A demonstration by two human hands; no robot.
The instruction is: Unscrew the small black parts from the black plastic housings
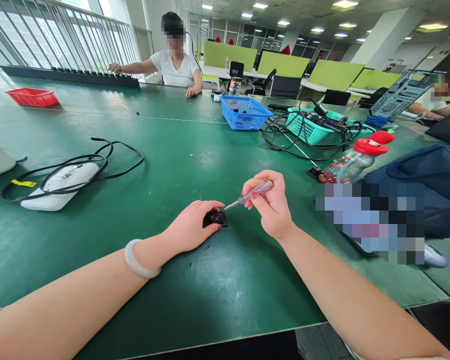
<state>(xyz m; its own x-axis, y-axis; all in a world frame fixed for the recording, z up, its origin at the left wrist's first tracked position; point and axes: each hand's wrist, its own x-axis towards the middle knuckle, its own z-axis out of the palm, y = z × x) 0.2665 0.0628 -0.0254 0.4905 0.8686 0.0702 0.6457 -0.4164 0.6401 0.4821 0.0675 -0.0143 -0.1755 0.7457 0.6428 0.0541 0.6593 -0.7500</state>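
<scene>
A small black square part lies on the green table, held between the thumb and fingers of my left hand. Its finer details are too small to make out. My right hand grips a screwdriver with a clear, purplish handle. The screwdriver slants down to the left, its tip at the upper right edge of the black part. Whether the tip touches the part I cannot tell. A pale bangle circles my left wrist.
White device with black cable at left; red tray farther back. Blue basket and teal basket with tangled cables stand beyond my hands. A red-lidded bottle and dark blue bag are right. Another person sits across.
</scene>
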